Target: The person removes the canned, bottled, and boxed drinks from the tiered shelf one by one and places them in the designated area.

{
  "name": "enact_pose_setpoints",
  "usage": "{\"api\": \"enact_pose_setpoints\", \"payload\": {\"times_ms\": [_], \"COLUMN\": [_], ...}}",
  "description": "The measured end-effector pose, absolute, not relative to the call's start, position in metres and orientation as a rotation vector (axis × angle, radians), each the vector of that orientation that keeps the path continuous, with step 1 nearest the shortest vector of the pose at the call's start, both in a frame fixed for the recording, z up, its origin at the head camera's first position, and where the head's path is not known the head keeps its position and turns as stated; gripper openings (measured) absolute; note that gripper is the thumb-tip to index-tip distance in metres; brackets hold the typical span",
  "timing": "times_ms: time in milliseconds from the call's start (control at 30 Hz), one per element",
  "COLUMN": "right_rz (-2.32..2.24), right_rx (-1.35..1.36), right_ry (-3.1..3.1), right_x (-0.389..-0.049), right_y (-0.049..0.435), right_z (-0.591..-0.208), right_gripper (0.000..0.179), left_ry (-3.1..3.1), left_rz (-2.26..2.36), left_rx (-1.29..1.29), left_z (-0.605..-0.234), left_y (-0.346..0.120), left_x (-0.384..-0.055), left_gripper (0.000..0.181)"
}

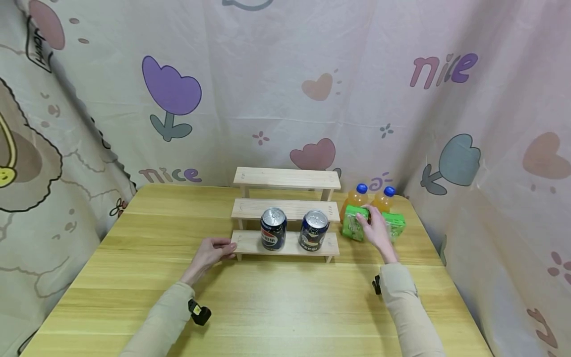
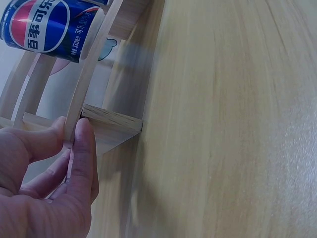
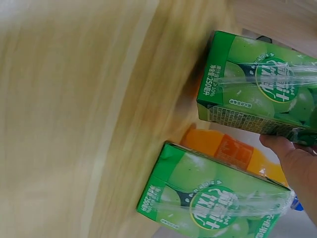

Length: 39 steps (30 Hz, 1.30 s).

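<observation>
My left hand (image 1: 211, 255) pinches the left end of the bottom step of a three-tier wooden rack (image 1: 285, 210), thumb on top and fingers beneath. On that step stand two dark blue Pepsi cans, a left can (image 1: 273, 229) and a right can (image 1: 314, 231). At the rack's right, my right hand (image 1: 376, 228) holds a green juice box (image 3: 262, 84) near its upper part; most of the fingers are hidden behind it in the right wrist view. Beside it stands a second green juice box (image 3: 213, 193), partly covered by the hand in the head view.
Two orange drink bottles with blue caps, a left bottle (image 1: 355, 196) and a right bottle (image 1: 383, 199), stand behind the juice boxes. A patterned curtain (image 1: 250, 89) hangs along the back and sides of the wooden table (image 1: 285, 302).
</observation>
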State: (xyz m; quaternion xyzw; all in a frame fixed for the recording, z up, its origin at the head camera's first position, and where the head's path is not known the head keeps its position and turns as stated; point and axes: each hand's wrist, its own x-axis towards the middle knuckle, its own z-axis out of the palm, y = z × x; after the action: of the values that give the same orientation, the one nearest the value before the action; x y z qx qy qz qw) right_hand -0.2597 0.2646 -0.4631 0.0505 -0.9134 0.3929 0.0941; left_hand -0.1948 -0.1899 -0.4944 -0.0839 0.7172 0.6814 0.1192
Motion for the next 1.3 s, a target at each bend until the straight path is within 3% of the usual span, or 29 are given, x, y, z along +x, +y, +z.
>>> {"api": "enact_pose_setpoints", "payload": {"times_ms": [867,1300], "right_rz": [1.248,1.482], "right_rx": [0.112,0.293], "right_ry": [-2.571,-2.334], "right_x": [-0.247,-0.226], "right_y": [0.259,0.223], "right_z": [-0.458,-0.44], "right_gripper": [0.038,0.038], "left_ry": [2.084,2.071], "left_rz": [2.011,2.018], "left_rx": [-0.203,-0.211], "left_z": [-0.498,-0.497], "left_y": [-0.191,-0.192], "left_x": [-0.195,-0.195], "left_gripper": [0.044,0.045]}}
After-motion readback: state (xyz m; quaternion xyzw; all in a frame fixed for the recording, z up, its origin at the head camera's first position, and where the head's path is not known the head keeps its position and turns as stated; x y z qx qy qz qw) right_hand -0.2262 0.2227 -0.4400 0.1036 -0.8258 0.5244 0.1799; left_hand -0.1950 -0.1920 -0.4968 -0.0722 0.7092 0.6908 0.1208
